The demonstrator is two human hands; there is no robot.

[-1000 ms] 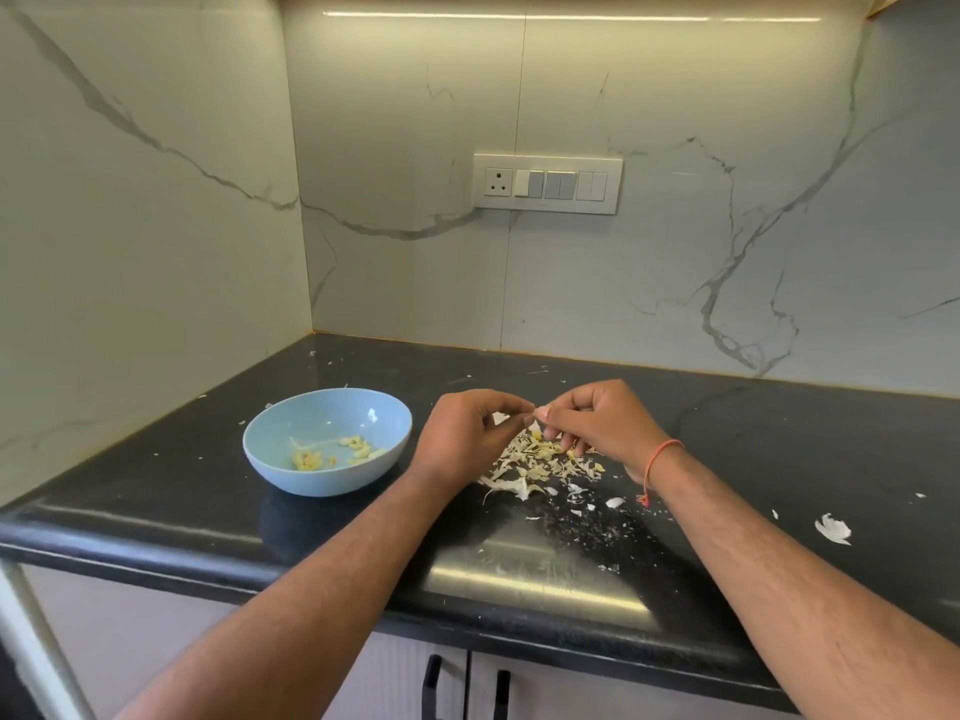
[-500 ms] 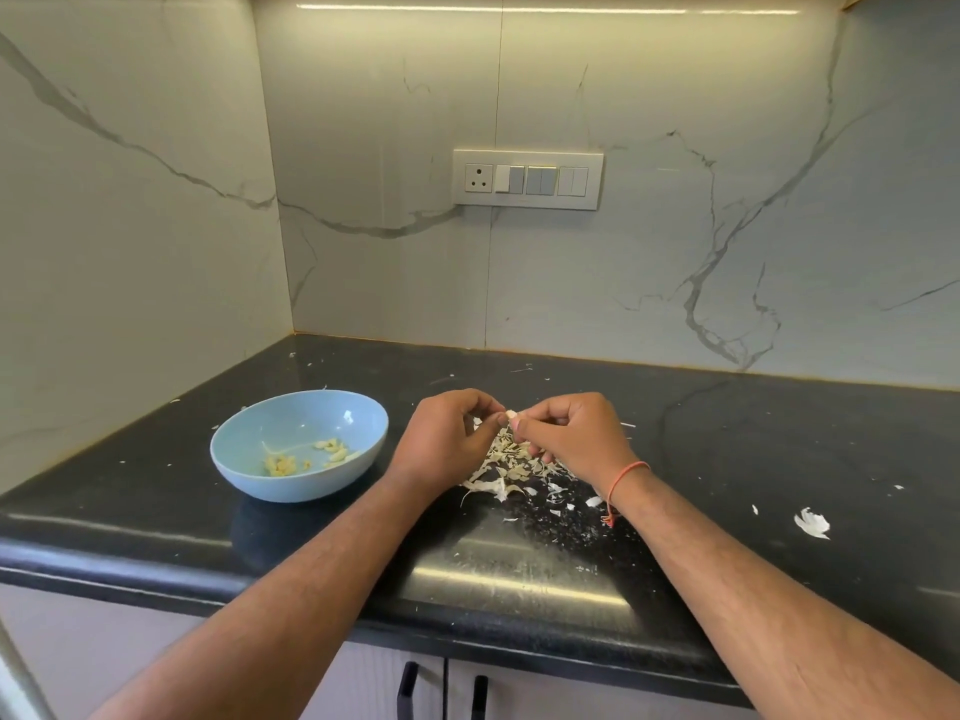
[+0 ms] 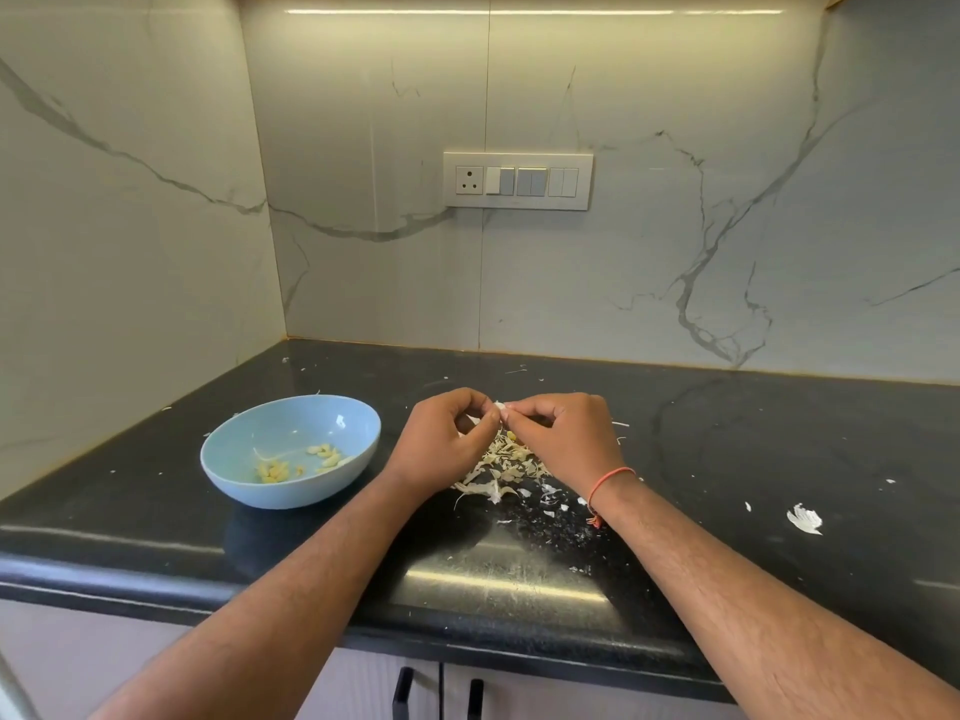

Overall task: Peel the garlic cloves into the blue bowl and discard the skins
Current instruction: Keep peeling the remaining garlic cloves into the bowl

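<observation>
Fingertips of both hands are meeting around a small white garlic clove (image 3: pixel 500 406), held in the air just above the counter. The left hand (image 3: pixel 448 443) is curling its thumb and forefinger onto the clove from the left; the right hand (image 3: pixel 563 433) is pinching it from the right, with the remaining fingers folded under. A thin orange thread bracelet (image 3: pixel 607 483) is circling the right wrist.

Directly beneath the hands, a loose heap of pale, papery garlic skins (image 3: pixel 506 465) is lying on the glossy black stone countertop (image 3: pixel 753 459), with smaller flakes scattering toward the front edge. One larger white skin scrap (image 3: pixel 804 519) is sitting well apart to the right.

To the left of the hands, a round light-blue bowl (image 3: pixel 244 459) is resting on the counter, holding a few peeled yellowish cloves (image 3: pixel 301 462). Behind, a white switch panel (image 3: pixel 518 180) is sitting on the marble-patterned wall.
</observation>
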